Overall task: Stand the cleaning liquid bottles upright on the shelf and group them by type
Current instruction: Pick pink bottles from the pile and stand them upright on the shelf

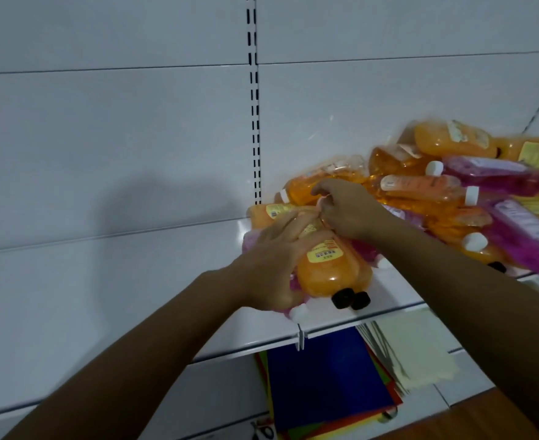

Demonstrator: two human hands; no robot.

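shelf [134, 296]: white metal, sitting bare on the left half; all the bottles are lying heaped on the right half

left hand [273, 268]: reaching in from lower left, fingers spread fairly straight and pressing along the side of the front orange pack, so not clenched

front orange pack [331, 271]: looks like two orange bottles wrapped together, lying flat near the shelf's front edge with yellow labels facing up and two black caps [350, 299] pointing at the camera; it's resting on top of a pink bottle [293, 285] that's peeking out underneath

right hand [347, 211]: coming in from the right, fingers curled and pinching something at the far end of that orange pack; can't tell if it's the wrapper or the bottle itself

bottle pile [452, 192]: orange and purple-pink bottles lying on their sides, criss-crossing, white caps sticking out here and there; none standing upright

lower shelf: a blue sheet [325, 376] lying on a stack of coloured paper, with pale yellow sheets [417, 347] just to its right
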